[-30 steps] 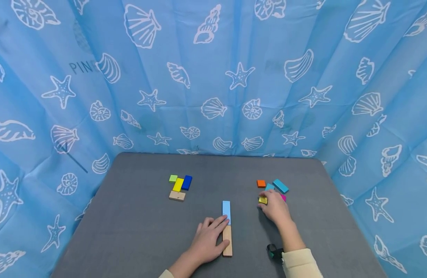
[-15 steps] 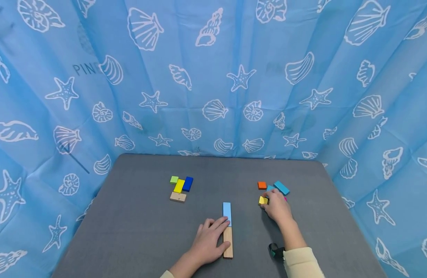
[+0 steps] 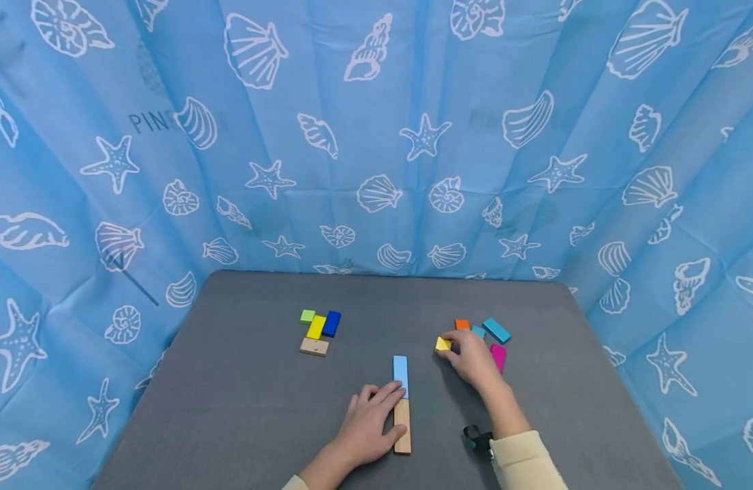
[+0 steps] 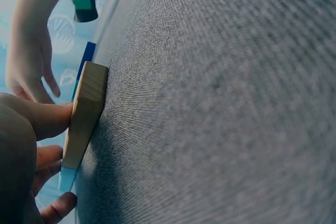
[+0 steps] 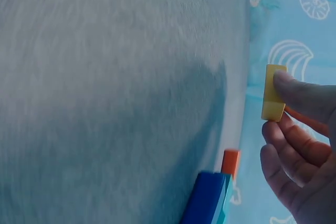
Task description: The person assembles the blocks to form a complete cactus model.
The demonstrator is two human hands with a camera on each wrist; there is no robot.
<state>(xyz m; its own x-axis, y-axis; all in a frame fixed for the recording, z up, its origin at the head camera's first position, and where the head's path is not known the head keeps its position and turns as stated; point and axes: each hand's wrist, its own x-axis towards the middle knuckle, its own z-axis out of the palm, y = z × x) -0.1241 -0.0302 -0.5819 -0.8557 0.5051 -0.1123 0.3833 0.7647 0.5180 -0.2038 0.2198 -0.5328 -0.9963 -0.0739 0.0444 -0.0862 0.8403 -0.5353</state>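
Fingers and thumb of the right hand (image 3: 471, 357) pinched a small yellow block (image 3: 443, 344) — held clear of the grey table (image 3: 242, 401), in front of the orange block (image 3: 461, 324) and a little to its left. The left hand (image 3: 369, 425) was not closed round anything: its extended fingers rested on the light-blue block (image 3: 400, 367), and its thumb pressed on the long wooden block (image 3: 402, 435).

Those two lay flat, end to end and touching, in one straight line leading away from the person. To judge by that, the work was at an early stage: two pieces laid, a third picked up but not yet placed. Eight lay loose; how many of them were wanted could not be told.

Eleven blocks showed in all — two in the line, one in the right hand, four in each side group. On the left were the lime block (image 3: 307, 316), the yellow slab (image 3: 316, 327), the dark-blue block (image 3: 331, 324) and the short wooden block (image 3: 314, 347). On the right were the orange one, the small turquoise block (image 3: 478, 331), partly hidden by the hand, the longer turquoise block (image 3: 496, 330) and the magenta block (image 3: 498, 355).
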